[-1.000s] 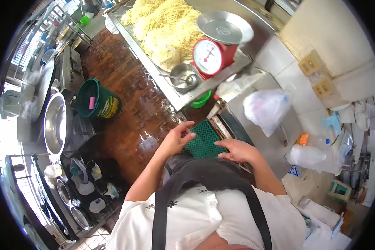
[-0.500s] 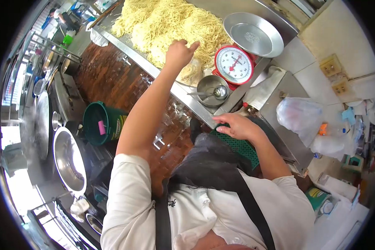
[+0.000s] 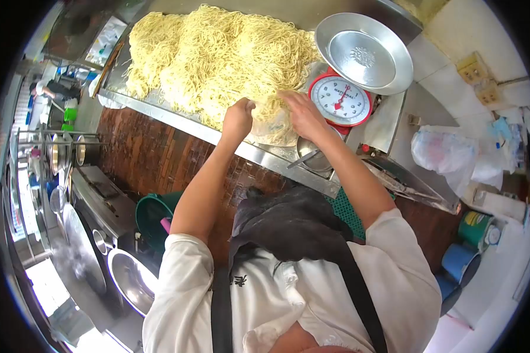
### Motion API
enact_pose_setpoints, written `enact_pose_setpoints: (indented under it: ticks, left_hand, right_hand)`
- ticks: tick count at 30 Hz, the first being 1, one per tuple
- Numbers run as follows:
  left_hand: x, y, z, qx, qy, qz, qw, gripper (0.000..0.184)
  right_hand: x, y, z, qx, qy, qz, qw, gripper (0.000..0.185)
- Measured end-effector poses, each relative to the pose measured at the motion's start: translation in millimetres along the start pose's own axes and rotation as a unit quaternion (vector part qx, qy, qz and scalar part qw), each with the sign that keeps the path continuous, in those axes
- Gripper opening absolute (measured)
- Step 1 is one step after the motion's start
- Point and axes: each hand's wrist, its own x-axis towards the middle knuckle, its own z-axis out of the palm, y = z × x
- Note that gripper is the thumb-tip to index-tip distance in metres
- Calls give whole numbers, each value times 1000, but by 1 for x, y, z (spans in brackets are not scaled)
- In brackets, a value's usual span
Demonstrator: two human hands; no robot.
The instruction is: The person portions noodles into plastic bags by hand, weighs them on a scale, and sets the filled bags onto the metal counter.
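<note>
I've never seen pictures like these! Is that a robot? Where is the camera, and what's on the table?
No robot here, just a person working with bare hands. All the pictures come from one camera worn on the person's head, looking forward and down, so you see their apron too.

On the metal table is a big heap of yellow noodles. Beside it stands a red scale with a round pan on top, and a small metal bowl.

The left hand is curled and the right hand reaches over the noodles' near edge. I can't tell whether either holds anything.
</note>
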Motion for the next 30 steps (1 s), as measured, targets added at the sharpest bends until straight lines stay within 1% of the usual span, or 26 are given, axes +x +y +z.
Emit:
enact_pose_setpoints:
  ticks: [1, 3, 4, 7, 8, 10, 11, 12, 13, 15, 16, 18, 19, 20, 21, 22, 23, 24, 25, 26, 27, 29, 30]
  left_hand:
    - [-6, 7, -10, -34, -6, -3, 999, 22]
    - [-10, 11, -25, -101, -24, -7, 995, 21]
    - [-11, 0, -23, -149, -10, 26, 989, 22]
    - [-5, -34, -34, -191, -41, -34, 980, 21]
    - [3, -56, -34, -189, -67, -58, 978, 20]
    - [20, -95, -30, -162, -11, 39, 986, 19]
    - [33, -109, -26, -150, 21, 90, 984, 18]
    - [43, -101, -33, -234, -34, 68, 969, 18]
    - [56, -94, -32, -293, -90, 10, 952, 19]
    - [73, -79, -24, -394, -201, -109, 890, 22]
    - [74, -71, -24, -361, -206, -101, 904, 24]
    - [77, -56, -26, -294, -212, -82, 928, 30]
    - [75, -54, -30, -252, -213, -37, 943, 32]
    - [70, -55, -34, -208, -212, 9, 955, 34]
    - [66, -57, -38, -163, -210, 55, 963, 36]
    - [68, -65, -39, -163, -190, 76, 965, 35]
    - [69, -76, -42, -136, -209, 82, 965, 35]
    - [69, -83, -53, -108, -227, 89, 964, 36]
    - [70, -89, -60, -81, -242, 95, 962, 36]
    - [69, -98, -61, -54, -259, 92, 960, 29]
    - [67, -103, -57, -45, -257, 110, 959, 26]
    - [63, -108, -49, -26, -252, 150, 956, 20]
    - [55, -90, -54, -68, -207, 150, 964, 16]
  right_hand:
    - [11, 6, 10, -27, -2, -31, 999, 61]
    - [20, 16, 32, -77, -29, -53, 995, 62]
    - [22, 17, 39, -101, -46, -62, 992, 62]
    - [27, 17, 47, -29, -203, 53, 977, 55]
    - [26, 13, 51, -59, -229, 95, 967, 52]
    - [22, 4, 58, -117, -287, 176, 934, 46]
    - [22, 2, 59, -122, -278, 173, 937, 43]
    - [20, 1, 60, -127, -271, 169, 939, 41]
    - [19, -1, 62, -130, -262, 164, 942, 39]
    - [23, -8, 57, -78, -233, 207, 947, 38]
    - [31, -19, 48, -53, -217, 228, 948, 38]
    - [55, -47, 21, -65, -262, 228, 935, 40]
    - [66, -66, 10, -68, -283, 231, 929, 41]
    - [70, -81, 9, -18, -230, 203, 951, 37]
    - [72, -85, 22, 36, -208, 184, 960, 39]
    - [71, -84, 40, 90, -185, 162, 965, 42]
    - [65, -81, 56, 143, -163, 138, 967, 45]
    - [52, -76, 66, 102, -105, 155, 977, 50]
    - [45, -73, 69, 82, -62, 202, 974, 52]
    - [37, -70, 72, 62, -20, 248, 967, 53]
    - [31, -70, 76, 42, 23, 295, 954, 55]
    - [30, -75, 101, -106, 73, 270, 954, 53]
    - [35, -77, 109, -180, 98, 254, 945, 52]
